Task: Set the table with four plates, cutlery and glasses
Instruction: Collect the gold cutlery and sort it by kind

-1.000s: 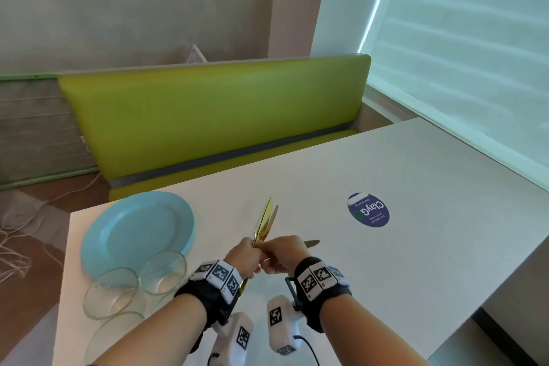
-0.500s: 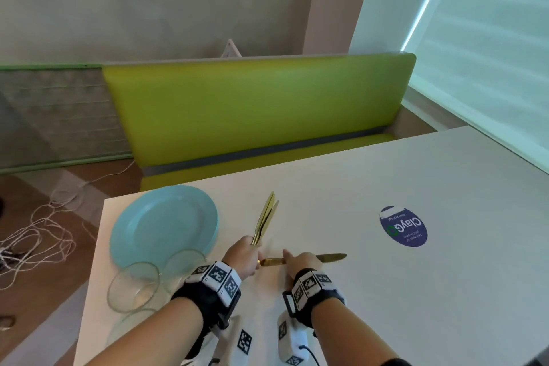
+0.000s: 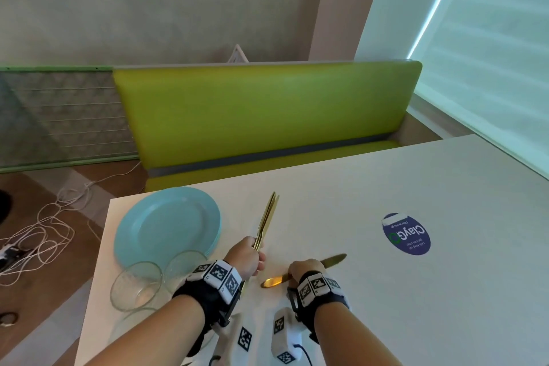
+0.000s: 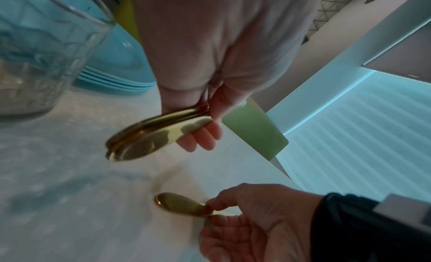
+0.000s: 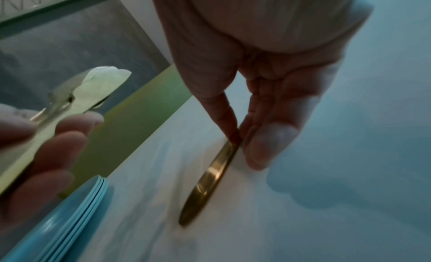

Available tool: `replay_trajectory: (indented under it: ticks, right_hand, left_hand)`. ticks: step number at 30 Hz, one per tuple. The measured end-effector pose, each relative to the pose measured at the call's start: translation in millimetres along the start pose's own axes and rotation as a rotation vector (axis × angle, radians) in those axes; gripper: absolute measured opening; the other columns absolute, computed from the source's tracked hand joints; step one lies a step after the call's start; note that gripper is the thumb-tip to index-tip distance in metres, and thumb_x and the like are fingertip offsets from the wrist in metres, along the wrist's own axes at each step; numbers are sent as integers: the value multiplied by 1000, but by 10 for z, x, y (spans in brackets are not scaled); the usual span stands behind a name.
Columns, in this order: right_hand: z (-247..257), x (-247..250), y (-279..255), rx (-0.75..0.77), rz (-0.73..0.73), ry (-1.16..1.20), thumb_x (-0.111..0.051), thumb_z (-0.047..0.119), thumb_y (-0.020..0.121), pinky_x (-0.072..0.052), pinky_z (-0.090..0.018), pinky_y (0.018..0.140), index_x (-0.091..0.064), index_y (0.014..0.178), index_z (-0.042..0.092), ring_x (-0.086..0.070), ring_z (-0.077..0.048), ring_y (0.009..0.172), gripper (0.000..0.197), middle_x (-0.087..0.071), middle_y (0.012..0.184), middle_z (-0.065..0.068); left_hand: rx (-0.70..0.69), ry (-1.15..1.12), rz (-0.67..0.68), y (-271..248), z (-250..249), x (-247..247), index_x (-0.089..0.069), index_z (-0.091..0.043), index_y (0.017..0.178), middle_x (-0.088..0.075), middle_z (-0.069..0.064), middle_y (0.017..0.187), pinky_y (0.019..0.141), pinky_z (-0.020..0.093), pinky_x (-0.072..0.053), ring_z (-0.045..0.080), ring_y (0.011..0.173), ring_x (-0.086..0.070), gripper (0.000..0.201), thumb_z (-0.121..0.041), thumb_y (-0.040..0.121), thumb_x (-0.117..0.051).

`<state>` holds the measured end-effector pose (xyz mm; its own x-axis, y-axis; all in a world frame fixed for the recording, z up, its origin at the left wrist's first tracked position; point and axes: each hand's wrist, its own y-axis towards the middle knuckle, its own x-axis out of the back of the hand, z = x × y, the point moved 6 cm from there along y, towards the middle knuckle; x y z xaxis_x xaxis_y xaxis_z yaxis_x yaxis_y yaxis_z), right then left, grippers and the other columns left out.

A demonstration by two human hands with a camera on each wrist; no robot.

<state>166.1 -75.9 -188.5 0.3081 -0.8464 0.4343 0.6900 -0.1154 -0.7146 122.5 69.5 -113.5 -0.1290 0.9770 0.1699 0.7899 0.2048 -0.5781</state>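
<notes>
My left hand (image 3: 248, 258) grips a bundle of gold knives (image 3: 267, 218) by their handles (image 4: 144, 135), blades pointing away over the white table (image 3: 416, 291). My right hand (image 3: 304, 270) pinches one gold knife (image 3: 334, 260) between thumb and fingers (image 5: 263, 146); it lies low on the table, its handle end (image 3: 271, 282) toward my left hand. A stack of light blue plates (image 3: 166, 226) sits at the table's left corner. Clear glasses (image 3: 136, 285) stand in front of the plates, close to my left wrist.
A round blue sticker (image 3: 406, 234) lies on the table to the right. A green bench (image 3: 261, 116) runs along the table's far side. Loose white cables (image 3: 38, 232) lie on the floor at left. A window blind (image 3: 490, 53) fills the right.
My right hand took one knife out of the bundle and brought it down flat to the table on the right. The left hand keeps the other knives. My view turned to the left.
</notes>
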Motion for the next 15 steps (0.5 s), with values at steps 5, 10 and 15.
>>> replay_trajectory:
  ticks: [5,10,15]
  right_hand:
    - [-111,171,-165,-64,-94,-144,-53,20,85,-39,-21,47,-68,92,8,-60,-19,71,20,-68,91,-6]
    - [-405,311,-274,-103,-129,-167,-57,20,81,-39,-21,49,-70,97,6,-66,-23,85,25,-72,100,-8]
    - [-558,382,-508,-79,-166,-60,-62,19,85,-40,-19,46,-67,97,9,-61,-20,86,16,-66,104,-9]
  left_hand:
    - [-17,24,3,-83,-6,-38,-45,-7,108,-49,4,76,54,20,-36,13,60,-45,28,3,92,-25]
    - [-12,68,18,-217,56,-123,-46,-6,109,-50,4,76,54,21,-38,14,59,-47,30,3,91,-24]
    - [-28,90,55,-390,141,-216,-47,-4,115,-52,5,78,52,20,-37,15,60,-47,34,1,90,-24]
